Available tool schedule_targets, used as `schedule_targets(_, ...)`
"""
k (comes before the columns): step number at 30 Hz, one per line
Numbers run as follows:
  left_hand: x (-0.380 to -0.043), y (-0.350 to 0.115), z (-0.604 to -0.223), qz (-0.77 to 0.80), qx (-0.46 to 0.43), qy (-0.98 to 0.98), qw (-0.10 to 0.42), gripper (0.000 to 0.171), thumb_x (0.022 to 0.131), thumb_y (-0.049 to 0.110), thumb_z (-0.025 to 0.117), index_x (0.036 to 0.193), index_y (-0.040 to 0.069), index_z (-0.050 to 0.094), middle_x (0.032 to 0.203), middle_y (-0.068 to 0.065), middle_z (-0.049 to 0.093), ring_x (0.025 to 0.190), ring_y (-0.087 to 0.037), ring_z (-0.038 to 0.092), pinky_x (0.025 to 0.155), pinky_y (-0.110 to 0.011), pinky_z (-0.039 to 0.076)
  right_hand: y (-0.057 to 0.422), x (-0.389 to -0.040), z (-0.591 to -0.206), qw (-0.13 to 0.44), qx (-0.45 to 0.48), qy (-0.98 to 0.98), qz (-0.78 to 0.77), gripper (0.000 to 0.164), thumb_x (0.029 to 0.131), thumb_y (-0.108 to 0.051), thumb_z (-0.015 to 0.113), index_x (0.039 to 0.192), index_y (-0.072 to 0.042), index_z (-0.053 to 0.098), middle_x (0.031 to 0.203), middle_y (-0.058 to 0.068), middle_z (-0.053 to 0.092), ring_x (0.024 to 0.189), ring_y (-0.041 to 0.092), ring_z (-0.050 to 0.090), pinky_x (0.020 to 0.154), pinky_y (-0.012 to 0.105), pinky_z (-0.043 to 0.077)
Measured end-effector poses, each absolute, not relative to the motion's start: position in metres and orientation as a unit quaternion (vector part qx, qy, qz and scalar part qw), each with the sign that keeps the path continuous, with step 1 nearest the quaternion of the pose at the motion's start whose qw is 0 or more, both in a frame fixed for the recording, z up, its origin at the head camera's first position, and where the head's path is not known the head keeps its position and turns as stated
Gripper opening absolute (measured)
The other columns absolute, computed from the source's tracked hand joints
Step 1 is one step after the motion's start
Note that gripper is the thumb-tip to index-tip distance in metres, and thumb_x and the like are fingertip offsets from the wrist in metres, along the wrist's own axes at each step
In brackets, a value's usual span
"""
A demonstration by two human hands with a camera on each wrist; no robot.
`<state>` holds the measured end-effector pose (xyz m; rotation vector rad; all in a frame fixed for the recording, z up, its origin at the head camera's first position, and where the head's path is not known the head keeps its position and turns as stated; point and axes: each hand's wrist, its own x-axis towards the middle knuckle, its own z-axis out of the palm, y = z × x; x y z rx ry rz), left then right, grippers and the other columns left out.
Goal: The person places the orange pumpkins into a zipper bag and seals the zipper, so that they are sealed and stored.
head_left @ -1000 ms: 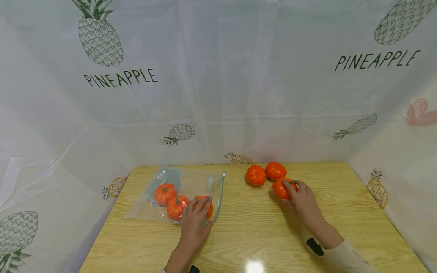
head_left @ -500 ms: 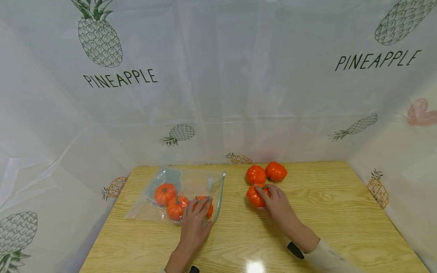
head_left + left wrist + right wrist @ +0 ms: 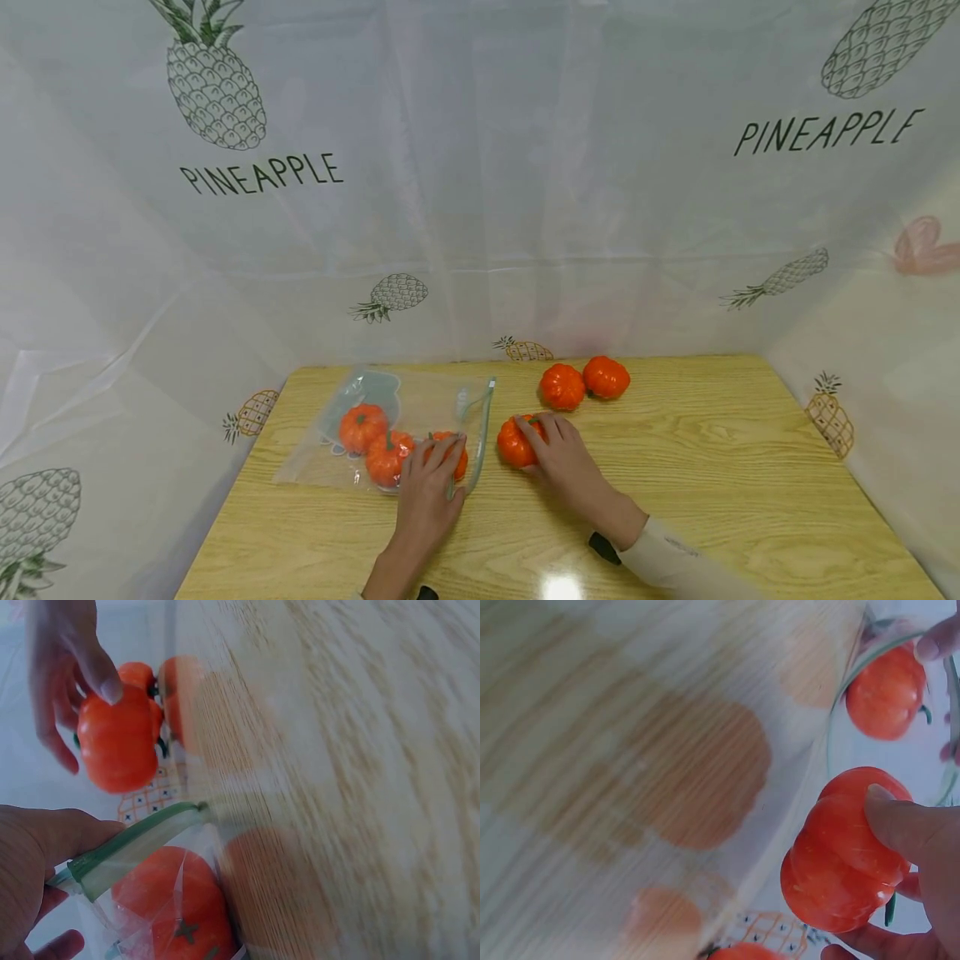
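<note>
My right hand (image 3: pixel 570 467) grips a glossy orange pumpkin (image 3: pixel 513 443) with a green stem, just right of the bag's mouth. Thumb and fingers lie on its sides in the right wrist view, where the pumpkin (image 3: pixel 840 851) is seen close up. A clear zip bag (image 3: pixel 435 387) lies flat on the left, three pumpkins inside it. My left hand (image 3: pixel 427 500) holds the bag near its mouth. In the left wrist view its thumb and fingers pinch the green zip edge (image 3: pixel 139 844). The right wrist view shows the mouth spread apart, a bagged pumpkin (image 3: pixel 885 694) behind it.
Two loose pumpkins, one on the left (image 3: pixel 562 387) and one on the right (image 3: pixel 606 377), sit side by side at the back of the wooden table (image 3: pixel 712 450). A white pineapple-print curtain (image 3: pixel 510 208) hangs behind and at both sides.
My right hand has carried the pumpkin leftward, away from the two loose ones and close to the bag's mouth. My left hand and the bag have stayed put.
</note>
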<state>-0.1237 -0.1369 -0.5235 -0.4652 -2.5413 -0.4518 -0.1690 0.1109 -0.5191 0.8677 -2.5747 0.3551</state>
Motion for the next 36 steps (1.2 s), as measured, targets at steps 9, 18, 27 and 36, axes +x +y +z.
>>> schedule_targets(9, -0.124, -0.136, -0.522, -0.163, -0.170, -0.938, 0.255, 0.079, 0.063, 0.008, 0.099, 0.137, 0.007, 0.071, 0.137, -0.003, 0.068, 0.122, -0.032, 0.056, 0.102, -0.052, 0.047, 0.083, -0.170, -0.524, 0.174, 0.319, -0.924, 0.117, 0.074, 0.087, -0.031, 0.088, 0.147, -0.003, 0.055, 0.131, 0.020, 0.060, 0.125, 0.041, 0.058, 0.110, 0.054, 0.048)
schedule_targets(18, -0.125, -0.135, -0.523, -0.161, -0.170, -0.936, 0.263, 0.080, 0.061, 0.008, 0.100, 0.136, 0.006, 0.072, 0.135, -0.003, 0.069, 0.122, -0.033, 0.056, 0.100, -0.053, 0.048, 0.066, -0.171, -0.522, 0.172, 0.330, -0.923, 0.103, 0.070, 0.088, -0.033, 0.086, 0.143, -0.003, 0.057, 0.132, 0.018, 0.061, 0.125, 0.038, 0.058, 0.112, 0.052, 0.047)
schedule_targets(27, -0.126, -0.137, -0.523, -0.166, -0.174, -0.932, 0.272, 0.080, 0.061, 0.008, 0.100, 0.136, 0.007, 0.072, 0.135, -0.003, 0.068, 0.122, -0.034, 0.057, 0.105, -0.056, 0.047, 0.056, -0.175, -0.527, 0.180, 0.327, -0.922, 0.097, 0.068, 0.089, -0.034, 0.085, 0.143, -0.002, 0.058, 0.132, 0.018, 0.062, 0.125, 0.038, 0.058, 0.111, 0.051, 0.048)
schedule_targets(36, -0.125, -0.136, -0.521, -0.172, -0.181, -0.926, 0.283, 0.079, 0.061, 0.007, 0.100, 0.135, 0.006, 0.073, 0.135, -0.004, 0.069, 0.121, -0.033, 0.057, 0.100, -0.053, 0.047, 0.040, -0.177, -0.528, 0.179, 0.322, -0.924, 0.104, 0.067, 0.089, -0.035, 0.085, 0.141, 0.000, 0.059, 0.131, 0.017, 0.063, 0.124, 0.037, 0.059, 0.111, 0.050, 0.048)
